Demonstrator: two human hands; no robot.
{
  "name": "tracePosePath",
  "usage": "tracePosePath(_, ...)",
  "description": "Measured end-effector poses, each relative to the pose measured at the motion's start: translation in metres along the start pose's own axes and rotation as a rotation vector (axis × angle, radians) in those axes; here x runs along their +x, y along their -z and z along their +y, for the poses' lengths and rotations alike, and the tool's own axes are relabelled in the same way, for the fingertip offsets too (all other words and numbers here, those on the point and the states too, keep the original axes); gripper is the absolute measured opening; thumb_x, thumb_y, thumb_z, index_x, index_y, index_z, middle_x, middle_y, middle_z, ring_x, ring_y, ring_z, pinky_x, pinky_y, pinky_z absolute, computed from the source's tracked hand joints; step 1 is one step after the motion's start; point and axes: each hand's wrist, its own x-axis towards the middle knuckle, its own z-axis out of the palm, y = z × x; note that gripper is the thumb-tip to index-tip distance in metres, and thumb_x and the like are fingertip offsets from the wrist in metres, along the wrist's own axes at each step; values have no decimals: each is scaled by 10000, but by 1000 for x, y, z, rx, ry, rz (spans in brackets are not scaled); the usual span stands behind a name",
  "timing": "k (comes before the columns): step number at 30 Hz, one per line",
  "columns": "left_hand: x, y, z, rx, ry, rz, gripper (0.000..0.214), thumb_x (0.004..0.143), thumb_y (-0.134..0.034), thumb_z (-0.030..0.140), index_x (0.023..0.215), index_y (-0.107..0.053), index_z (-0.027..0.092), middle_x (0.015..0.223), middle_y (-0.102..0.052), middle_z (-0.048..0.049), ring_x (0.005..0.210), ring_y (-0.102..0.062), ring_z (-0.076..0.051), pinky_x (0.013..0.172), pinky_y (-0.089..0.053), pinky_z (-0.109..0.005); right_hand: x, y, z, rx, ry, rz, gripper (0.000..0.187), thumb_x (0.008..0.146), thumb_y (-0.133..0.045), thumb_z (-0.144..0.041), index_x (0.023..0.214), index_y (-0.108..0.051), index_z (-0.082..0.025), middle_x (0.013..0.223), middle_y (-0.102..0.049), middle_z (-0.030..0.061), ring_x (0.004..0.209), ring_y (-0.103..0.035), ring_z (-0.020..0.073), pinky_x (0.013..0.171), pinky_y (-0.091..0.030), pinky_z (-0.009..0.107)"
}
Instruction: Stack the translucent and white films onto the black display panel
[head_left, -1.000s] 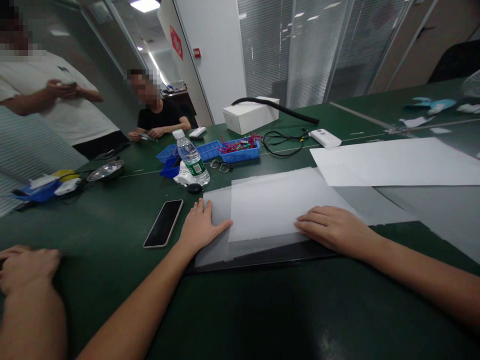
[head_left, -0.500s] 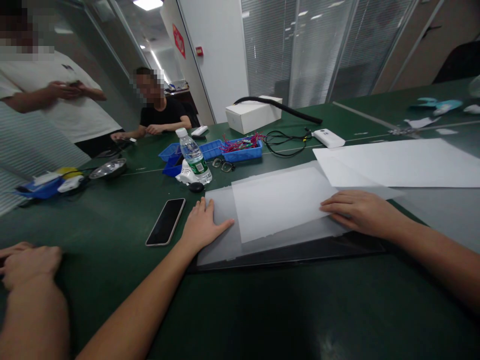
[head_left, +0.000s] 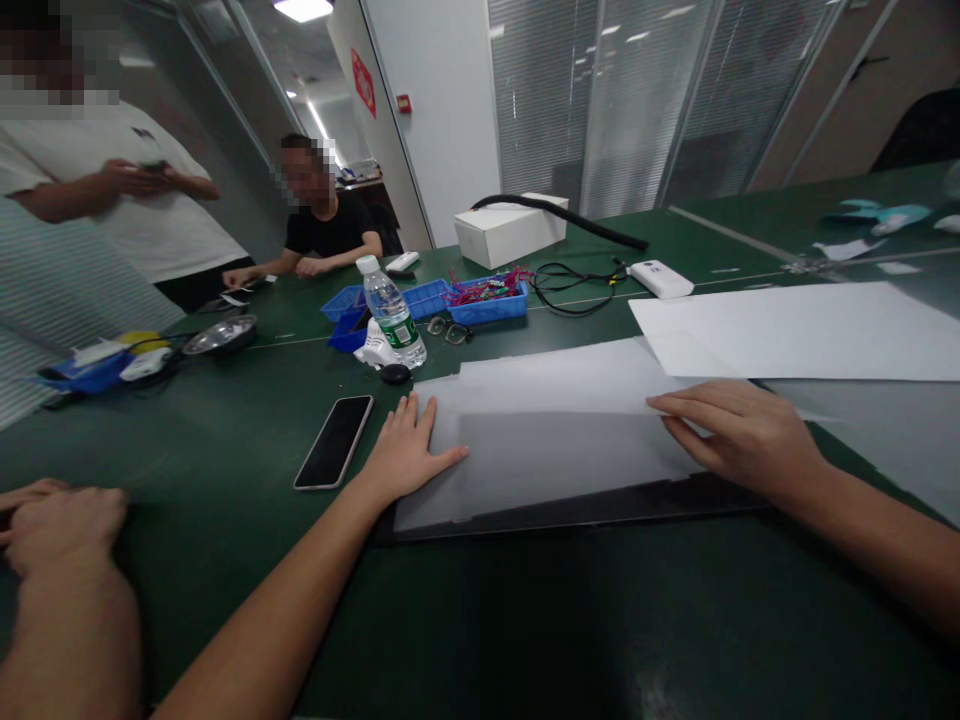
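Note:
My left hand (head_left: 409,448) lies flat with fingers spread on the left end of a frosted translucent sheet (head_left: 555,455), which rests over a dark flat panel (head_left: 585,515). A whiter thin sheet (head_left: 551,380) overlaps its far part. At the right, my right hand (head_left: 739,430) pinches the whiter sheet's near edge between thumb and fingertips. Left of my left hand is a smartphone (head_left: 334,443), screen dark. Beyond my right hand lies a large white sheet (head_left: 795,330).
A water bottle (head_left: 394,320), black round object (head_left: 395,374), glasses (head_left: 448,330) and blue tray of wired parts (head_left: 487,300) stand beyond the sheets. Farther back are a white box (head_left: 510,232) and black cable (head_left: 570,290). Another person's hand (head_left: 67,525) rests at left; two people are behind.
The whiter sheet's near edge has shifted away from me and now lies straighter across the frosted sheet. My right hand has turned slightly with its edge; my left hand has stayed in place.

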Motion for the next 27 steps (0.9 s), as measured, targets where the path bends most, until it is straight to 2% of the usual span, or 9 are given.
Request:
tracePosePath(4, 1, 2, -4, -16, -28, -47, 1111, 903, -450, 961, 1660, -470, 148, 1850, -165, -192, 1708, -93, -471, 1357, -201, -619, 1, 3, -8, -8, -63, 31, 382, 970, -696, -151, 1340, -739, -233, 1126, -826, 94, 952, -781, 291, 808, -608, 449)
tracePosePath(7, 1, 7, -5, -7, -48, -78, 1123, 907, -433, 964, 1657, -475, 130, 1841, -206, -199, 1707, -75, -482, 1367, -165, -620, 3, 2, -18, 25, -86, 7, 492, 975, -642, -115, 1450, -687, -233, 1237, -810, 109, 1051, -777, 301, 898, -620, 470)
tracePosePath(11, 1, 8, -9, -9, -105, -67, 1105, 910, -457, 948, 1668, -474, 144, 1832, -255, -186, 1707, -90, -484, 1361, -185, -629, 5, -10, -39, 100, 50, -162, 527, 983, -556, -84, 1488, -653, -202, 1390, -762, 115, 1182, -757, 296, 966, -636, 491)
tracePosePath(14, 1, 3, -12, -26, -124, -59, 1147, 925, -456, 934, 1738, -352, 131, 1853, -152, -181, 1707, -57, -486, 1359, -166, -655, 6, -19, -52, 119, 180, -274, 417, 1020, -572, -149, 1410, -706, -209, 1370, -771, 106, 1137, -765, 300, 905, -653, 495)
tracePosePath(17, 3, -3, -17, -66, -131, -24, 1179, 944, -486, 894, 1760, -270, 71, 1845, -129, -219, 1701, -42, -500, 1362, -132, -667, 8, -21, -57, 141, 227, -307, 353, 1038, -586, -188, 1358, -734, -208, 1309, -788, 105, 1082, -758, 282, 888, -652, 470)
tracePosePath(19, 6, -8, -22, -152, -154, 19, 1126, 955, -527, 848, 1733, -346, 55, 1829, -189, -238, 1694, -48, -516, 1358, -132, -684, 9, -20, -57, 157, 234, -309, 343, 1042, -589, -196, 1351, -737, -206, 1291, -789, 109, 1063, -749, 270, 883, -644, 450)
tracePosePath(22, 11, -12, -28, -296, -190, 81, 912, 1011, -522, 734, 1673, -493, 107, 1798, -318, -208, 1695, -112, -497, 1347, -169, -709, 11, -18, -56, 186, 240, -306, 334, 1043, -593, -207, 1341, -743, -211, 1299, -786, 117, 1063, -736, 262, 898, -623, 438)
tracePosePath(25, 14, -14, -31, -351, -190, 116, 705, 1109, -352, 586, 1619, -579, 155, 1765, -419, -148, 1703, -191, -411, 1359, -187, -679, 12, -17, -56, 233, 223, -331, 334, 1046, -604, -240, 1349, -743, -224, 1331, -775, 122, 1089, -722, 262, 939, -602, 441)
tracePosePath(27, 15, -14, -31, -380, -174, 138, 691, 1141, -240, 527, 1584, -618, 156, 1743, -465, -124, 1701, -226, -366, 1372, -193, -643, 12, -16, -58, 263, 217, -368, 356, 1047, -613, -275, 1382, -727, -233, 1385, -754, 121, 1134, -713, 279, 960, -594, 461)
